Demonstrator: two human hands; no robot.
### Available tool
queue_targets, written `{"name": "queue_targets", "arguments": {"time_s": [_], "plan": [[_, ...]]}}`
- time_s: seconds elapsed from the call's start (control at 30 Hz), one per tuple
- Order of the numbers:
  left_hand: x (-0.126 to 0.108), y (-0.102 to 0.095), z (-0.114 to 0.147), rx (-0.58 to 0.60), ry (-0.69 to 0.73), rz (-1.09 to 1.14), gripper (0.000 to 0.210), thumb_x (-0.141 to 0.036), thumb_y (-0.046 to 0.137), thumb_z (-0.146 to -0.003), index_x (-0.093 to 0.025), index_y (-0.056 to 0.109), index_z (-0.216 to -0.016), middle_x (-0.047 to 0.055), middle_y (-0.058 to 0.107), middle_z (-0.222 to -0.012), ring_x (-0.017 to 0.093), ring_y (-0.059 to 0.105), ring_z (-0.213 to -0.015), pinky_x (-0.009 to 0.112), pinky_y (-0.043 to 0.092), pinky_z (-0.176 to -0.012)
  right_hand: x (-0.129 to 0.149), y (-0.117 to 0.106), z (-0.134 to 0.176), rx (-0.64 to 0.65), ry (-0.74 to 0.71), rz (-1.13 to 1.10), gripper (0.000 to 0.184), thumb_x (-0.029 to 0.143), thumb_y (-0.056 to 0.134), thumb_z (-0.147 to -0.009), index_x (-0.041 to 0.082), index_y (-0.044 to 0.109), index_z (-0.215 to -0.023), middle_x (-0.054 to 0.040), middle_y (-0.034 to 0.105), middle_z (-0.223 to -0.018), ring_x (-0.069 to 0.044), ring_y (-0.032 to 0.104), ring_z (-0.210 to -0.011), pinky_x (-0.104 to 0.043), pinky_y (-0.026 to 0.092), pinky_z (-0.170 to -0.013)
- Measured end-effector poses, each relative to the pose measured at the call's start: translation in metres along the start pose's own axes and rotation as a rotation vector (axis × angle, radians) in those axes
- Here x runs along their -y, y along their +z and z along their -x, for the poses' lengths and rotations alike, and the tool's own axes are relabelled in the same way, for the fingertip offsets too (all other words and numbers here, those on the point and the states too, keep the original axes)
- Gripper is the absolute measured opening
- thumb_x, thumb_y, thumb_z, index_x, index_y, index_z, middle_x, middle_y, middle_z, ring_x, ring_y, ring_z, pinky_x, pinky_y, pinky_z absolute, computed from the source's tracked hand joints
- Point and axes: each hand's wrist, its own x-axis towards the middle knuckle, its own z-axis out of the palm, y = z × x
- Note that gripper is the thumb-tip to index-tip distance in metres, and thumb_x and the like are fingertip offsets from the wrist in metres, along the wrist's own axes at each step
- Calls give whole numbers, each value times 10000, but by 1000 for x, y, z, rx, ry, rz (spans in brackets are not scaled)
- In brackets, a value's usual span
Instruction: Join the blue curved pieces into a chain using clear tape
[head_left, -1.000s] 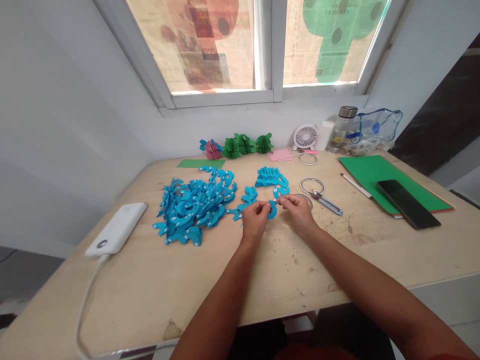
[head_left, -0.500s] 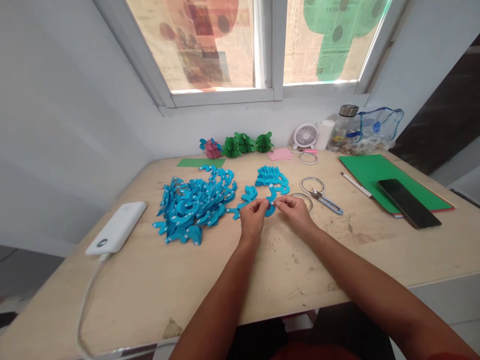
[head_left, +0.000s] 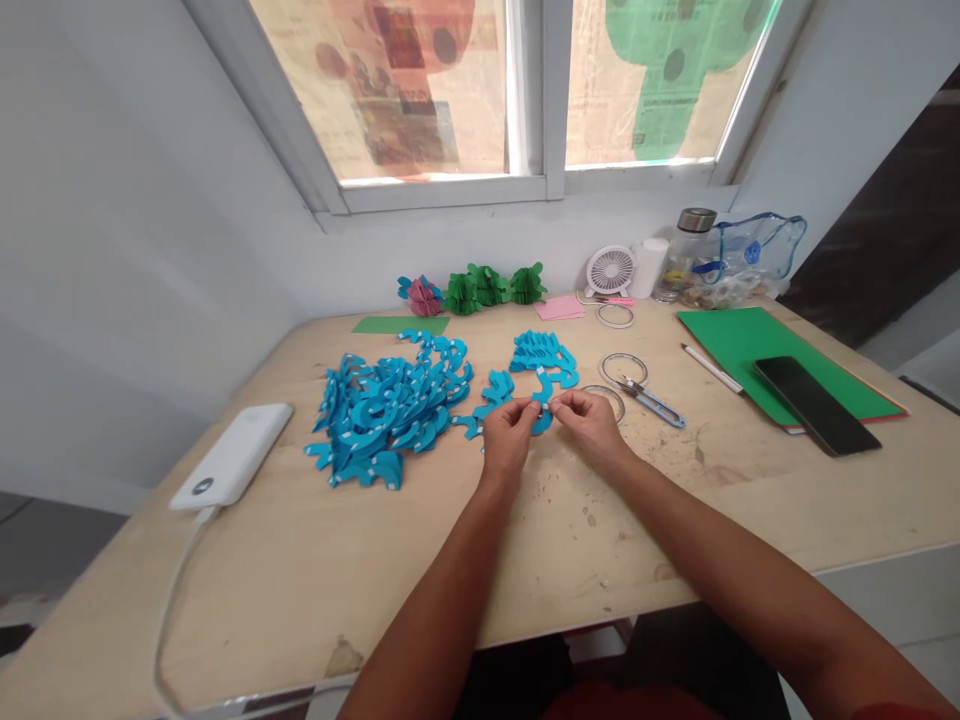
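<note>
A curved blue paper cutout [head_left: 541,424] with a small white patch lies between my two hands. My left hand [head_left: 507,432] pinches its left edge between thumb and finger. From the right, my right hand [head_left: 588,418] has thumb and fingertip pressed together at the white patch; whatever is between them is too small to make out. Just behind, a row of linked blue cutouts [head_left: 541,350] curves down towards the piece in hand. Beside my left hand sits a smaller blue cluster [head_left: 496,388]. Farther left is a large heap of blue cutouts [head_left: 390,405] dotted with white patches.
Right of my hands are thread snips [head_left: 654,404] and tape rolls [head_left: 624,369]. A phone [head_left: 816,403] rests on green sheets [head_left: 739,345], near a white pen [head_left: 711,368]. A power bank [head_left: 232,455] with a cable is at left. Green paper figures [head_left: 487,286], a fan [head_left: 610,271] and a bottle [head_left: 684,255] line the back.
My hands stay almost in place on the blue cutout, with only a slight shift of the fingers. The whole view has moved very slightly.
</note>
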Motion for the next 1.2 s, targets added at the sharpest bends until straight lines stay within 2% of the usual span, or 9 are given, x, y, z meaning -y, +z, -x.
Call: {"name": "queue_targets", "arguments": {"time_s": [0.17,0.43,0.77,1.2], "plan": [[2,0,0,25,-15,-15,156,-282,630,-608,-126,642,-615,-16,570,-561,109,508,-556,229,455,-523,0,0,0,-11,-10,28,154,312,622,-667,160,619,-640,-3,590,-604,-120,499,-555,-243,385,-548],[-3,-1,0,41,106,-163,138,-235,581,-659,-129,627,-583,-15,568,-560,101,478,-561,208,378,-540,-1,-1,0,1,-25,84,157,312,601,-682,162,606,-635,8,565,-593,-112,479,-546,-236,371,-536],[-1,-2,0,83,138,-197,142,-236,549,-688,-146,581,-584,-25,527,-552,102,443,-567,210,340,-538,-2,-2,0,15,-20,82,168,318,592,-688,161,593,-627,17,535,-580,-105,459,-537,-230,362,-527],[0,-3,0,87,135,-194,142,-265,563,-668,-151,602,-593,-19,543,-560,113,459,-581,220,345,-559,-3,-2,-1,22,-23,156,181,332,575,-691,161,597,-637,14,514,-554,-106,447,-527,-219,350,-484]]}}
